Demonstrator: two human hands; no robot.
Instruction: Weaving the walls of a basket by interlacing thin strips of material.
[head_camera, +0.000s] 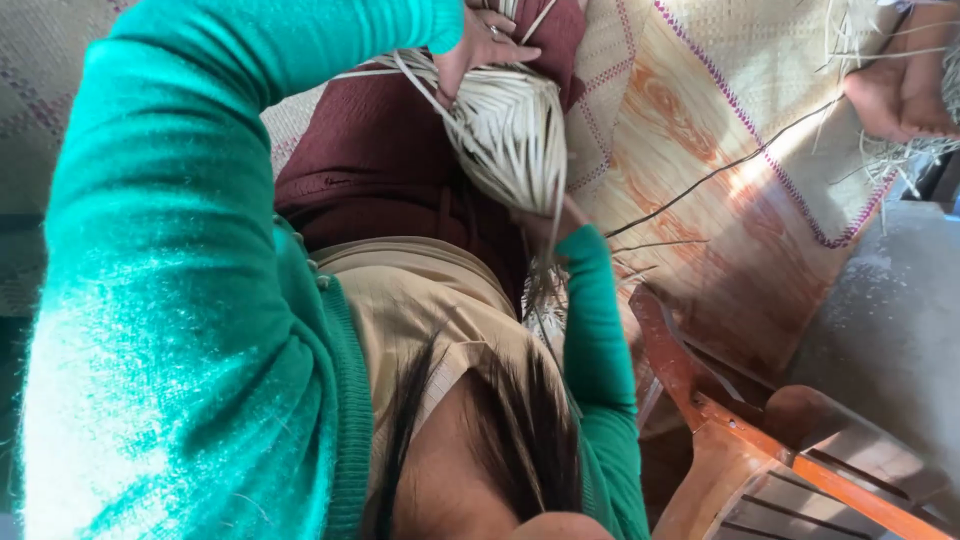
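The work in hand is a pale, half-woven piece of dried palm-leaf strips (510, 130), rounded at its body and trailing loose ends downward. It sits in the person's lap, above the maroon knitted cloth (380, 160), between the two hands.

Hand state:
- The hand at the top of the head view, taken here as the left hand (480, 45), with a ring on one finger, presses down on the upper edge of the piece. Its fingers are curled over the strips, pinching several against the woven body.
- The right hand (545, 225) emerges from a teal knitted sleeve (600, 330) at the lower end of the piece. It is mostly hidden behind the strips; whether it is pinching or only supporting cannot be determined.

Surroundings: a woven floor mat with purple border lines (720, 130) lies beneath, a thin dark strand (720, 170) crosses it, and an orange-brown wooden chair frame (720, 440) stands at lower right. Another person's bare foot (900, 90) rests among loose fibres at upper right.

Technique, as a judgement: keep the upper hand clamped on the finished rows so tension does not slacken. Draw each loose strip flat, without twisting. Keep the trailing ends clear of the sleeve.
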